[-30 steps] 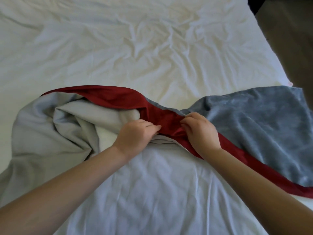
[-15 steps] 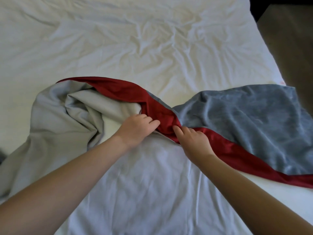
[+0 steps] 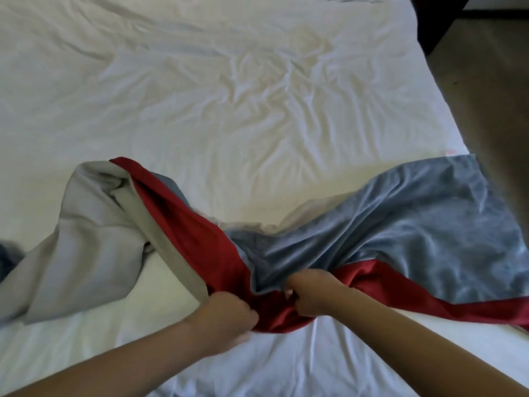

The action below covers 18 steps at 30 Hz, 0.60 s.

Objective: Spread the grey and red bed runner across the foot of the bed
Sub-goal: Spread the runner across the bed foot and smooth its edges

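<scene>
The grey and red bed runner point(image 3: 400, 224) lies bunched across the white bed point(image 3: 229, 96). Its right half shows plush blue-grey with a red border along the near side. Its left half is twisted over, with the pale grey underside up in a heap. My left hand point(image 3: 226, 316) grips the red border at the twist, close to the near edge of the bed. My right hand point(image 3: 309, 290) grips the same red border a hand's width to the right, fingers curled into the cloth.
The white sheet is creased in the middle of the bed. Brown floor point(image 3: 492, 110) runs along the bed's right side, with dark furniture point(image 3: 438, 18) at the top right. A dark blue cloth point(image 3: 8, 256) shows at the left edge.
Both hands have pulled the red border toward me, to the near edge of the bed. The runner's middle followed, and the pale left heap has stretched out and shifted.
</scene>
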Available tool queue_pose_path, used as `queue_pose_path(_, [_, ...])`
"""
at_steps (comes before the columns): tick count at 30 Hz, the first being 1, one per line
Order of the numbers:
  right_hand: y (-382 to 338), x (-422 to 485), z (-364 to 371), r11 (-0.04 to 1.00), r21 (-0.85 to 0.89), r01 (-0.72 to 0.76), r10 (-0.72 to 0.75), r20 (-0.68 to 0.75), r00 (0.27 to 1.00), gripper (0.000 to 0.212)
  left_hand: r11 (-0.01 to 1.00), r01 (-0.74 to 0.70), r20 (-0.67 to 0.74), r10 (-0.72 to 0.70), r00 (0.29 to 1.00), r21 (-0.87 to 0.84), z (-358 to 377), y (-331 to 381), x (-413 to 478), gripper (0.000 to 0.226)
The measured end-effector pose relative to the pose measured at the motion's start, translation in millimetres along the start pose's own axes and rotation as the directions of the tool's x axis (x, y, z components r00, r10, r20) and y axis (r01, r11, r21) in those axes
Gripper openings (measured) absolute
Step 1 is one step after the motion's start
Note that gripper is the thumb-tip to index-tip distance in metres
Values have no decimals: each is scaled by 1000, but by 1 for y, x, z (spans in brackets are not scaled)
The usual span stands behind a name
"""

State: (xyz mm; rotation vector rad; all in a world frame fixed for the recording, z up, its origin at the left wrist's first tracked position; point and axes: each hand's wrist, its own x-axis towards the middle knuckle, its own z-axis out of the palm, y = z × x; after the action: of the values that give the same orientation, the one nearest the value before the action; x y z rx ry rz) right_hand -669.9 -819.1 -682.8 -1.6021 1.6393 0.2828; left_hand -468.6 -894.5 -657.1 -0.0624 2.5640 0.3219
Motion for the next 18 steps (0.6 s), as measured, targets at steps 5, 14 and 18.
queue_pose_path(5, [-5, 6, -16, 1000, -17, 20, -22, -163, 986, 20, 992, 87, -353, -51, 934, 88, -7, -7, 24, 30])
queue_pose_path(14, [3, 63, -69, 974, -131, -187, 119, -409, 905, 34, 848, 517, 11, -520, 854, -117, -49, -112, 53, 28])
queue_pose_path(18, [2, 76, -72, 932, -275, -238, 194, -177, 965, 20, 863, 504, 115, -503, 857, 21, -45, -115, 61, 14])
